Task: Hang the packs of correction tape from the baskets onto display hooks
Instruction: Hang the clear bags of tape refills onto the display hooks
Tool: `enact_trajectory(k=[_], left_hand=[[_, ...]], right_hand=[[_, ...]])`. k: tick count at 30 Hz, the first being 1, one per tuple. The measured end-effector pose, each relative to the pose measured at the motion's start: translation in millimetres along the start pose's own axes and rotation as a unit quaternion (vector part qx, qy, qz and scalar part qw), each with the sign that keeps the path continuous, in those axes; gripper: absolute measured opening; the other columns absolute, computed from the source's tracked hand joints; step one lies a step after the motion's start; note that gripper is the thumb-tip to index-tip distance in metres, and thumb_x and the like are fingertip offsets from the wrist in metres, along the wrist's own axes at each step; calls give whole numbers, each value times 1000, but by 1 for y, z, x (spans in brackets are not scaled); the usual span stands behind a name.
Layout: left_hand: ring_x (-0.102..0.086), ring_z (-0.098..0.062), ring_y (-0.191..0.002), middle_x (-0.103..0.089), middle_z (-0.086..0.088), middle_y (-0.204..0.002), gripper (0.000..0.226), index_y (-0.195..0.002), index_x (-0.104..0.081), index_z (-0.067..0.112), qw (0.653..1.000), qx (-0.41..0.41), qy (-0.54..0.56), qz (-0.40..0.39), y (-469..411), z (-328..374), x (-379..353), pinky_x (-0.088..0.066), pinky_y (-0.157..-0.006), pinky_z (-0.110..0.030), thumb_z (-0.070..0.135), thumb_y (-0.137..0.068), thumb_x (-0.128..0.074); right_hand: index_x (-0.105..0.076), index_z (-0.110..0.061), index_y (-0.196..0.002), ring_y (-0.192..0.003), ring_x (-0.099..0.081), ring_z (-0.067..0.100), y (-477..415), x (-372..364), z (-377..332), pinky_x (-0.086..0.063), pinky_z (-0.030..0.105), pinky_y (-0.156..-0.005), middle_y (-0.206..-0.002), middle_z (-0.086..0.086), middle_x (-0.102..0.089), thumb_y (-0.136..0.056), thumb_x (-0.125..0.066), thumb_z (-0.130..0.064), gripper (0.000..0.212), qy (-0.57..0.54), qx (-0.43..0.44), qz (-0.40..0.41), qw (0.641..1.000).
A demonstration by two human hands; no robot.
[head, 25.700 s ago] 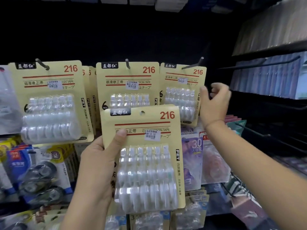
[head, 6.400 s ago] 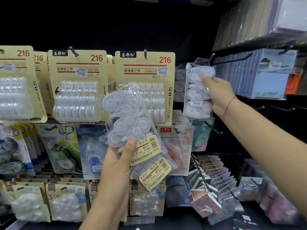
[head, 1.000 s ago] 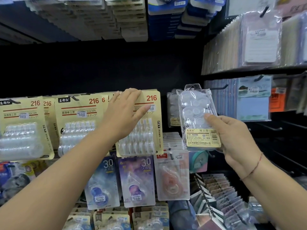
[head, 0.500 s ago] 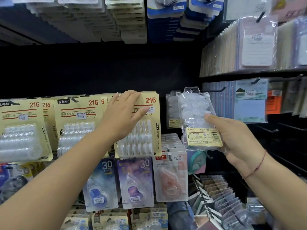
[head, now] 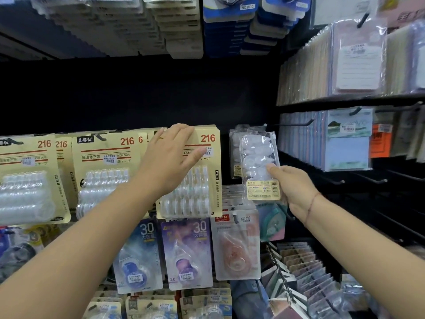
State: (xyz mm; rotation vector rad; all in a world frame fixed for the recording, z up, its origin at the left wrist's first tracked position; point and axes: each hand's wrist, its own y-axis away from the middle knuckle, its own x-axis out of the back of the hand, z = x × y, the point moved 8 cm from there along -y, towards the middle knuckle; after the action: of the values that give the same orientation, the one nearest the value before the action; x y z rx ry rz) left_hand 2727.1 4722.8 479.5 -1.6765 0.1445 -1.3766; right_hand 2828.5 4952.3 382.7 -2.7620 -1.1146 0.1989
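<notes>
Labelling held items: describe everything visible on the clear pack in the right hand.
The clear pack is a soft transparent plastic bag of white oval correction tapes stacked in a column, with a beige barcode label at its bottom. It is held upright, slightly tilted, by the right hand pinching its lower edge. Its top sits at a hook's tip, before similar hanging packs; whether it is hooked is unclear.

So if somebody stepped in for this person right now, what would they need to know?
Left hand: open, flat against the yellow 216 card pack hanging on its hook.
Right hand: grip on the clear bag pack, pinched at its bottom label and raised to the hook where a similar pack hangs.
Done: yellow cards are up.
Left: seat this bag; whether it is on the hook cannot be told.
</notes>
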Motion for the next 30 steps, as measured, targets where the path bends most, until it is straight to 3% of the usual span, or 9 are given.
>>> enact_trajectory(k=[3,6,8,15,19,23,25,28,30], left_hand=[[-33,-18,-142,-42,0,-150,61,-147,-40,13,1000,-4,6,13,0,0,-1,-19,-122,-39,50,-100,-40],[-34,-18,-140,-42,1,-149,62,-147,-41,13,1000,-8,8,21,1,-1,-2,-22,-119,-37,51,-98,-40],[-35,-19,-139,-43,-1,-149,61,-146,-41,12,999,-19,10,31,1,-2,-3,-24,-119,-38,49,-98,-42],[-42,-20,-130,-49,-5,-142,67,-142,-47,8,995,-55,7,82,0,-6,-8,-31,-116,-48,55,-95,-38],[-31,-21,-143,-34,-4,-156,66,-150,-37,11,996,-43,2,77,1,-5,-7,-20,-122,-42,50,-97,-46],[-9,-17,-152,-8,-2,-166,73,-158,-16,15,995,-12,38,93,34,-4,-3,-5,-120,-28,45,-100,-49],[-11,-19,-152,-12,-8,-165,71,-157,-17,10,991,0,80,105,78,-2,-6,-7,-122,-27,41,-102,-49],[-23,-24,-149,-25,-14,-160,64,-153,-28,3,989,22,111,92,170,-1,-35,-19,-122,-37,35,-102,-49],[-32,-28,-144,-35,-16,-156,61,-149,-37,1,993,35,100,47,240,3,-72,-25,-119,-42,35,-100,-51]], right_hand=[[-54,-12,-90,-49,-62,15,-42,-16,16,-47,21,-41,-78,13,-58,-97,-56,-27,16,12,-11,12,1000],[-55,-12,-86,-70,-62,25,-86,-28,33,-50,35,-66,-83,15,-57,-94,-57,-26,16,12,-23,36,999],[-58,-11,-84,-75,-59,24,-110,-31,40,-48,37,-71,-84,14,-58,-93,-57,-28,19,18,-21,69,997],[-64,3,-108,-99,-61,29,-160,-34,58,-46,31,-81,-104,13,-63,-92,-62,-39,45,52,-33,114,992],[-46,1,-133,-122,-51,35,-159,-34,55,-44,37,-97,-137,19,-49,-92,-57,-40,59,162,-53,141,975],[-32,-3,-142,-131,-38,25,-96,-38,29,-31,25,-106,-145,15,-30,-93,-59,-31,63,256,88,92,958],[-39,-7,-138,-121,-41,12,-36,-31,22,-30,15,-101,-139,12,-37,-92,-60,-29,55,234,187,70,952],[-48,-15,-124,-113,-50,10,63,-11,49,-42,27,-103,-125,6,-47,-89,-62,-28,40,173,276,37,945],[-51,-10,-119,-112,-51,14,124,-6,89,-43,27,-99,-118,3,-48,-89,-63,-20,34,215,304,10,928]])
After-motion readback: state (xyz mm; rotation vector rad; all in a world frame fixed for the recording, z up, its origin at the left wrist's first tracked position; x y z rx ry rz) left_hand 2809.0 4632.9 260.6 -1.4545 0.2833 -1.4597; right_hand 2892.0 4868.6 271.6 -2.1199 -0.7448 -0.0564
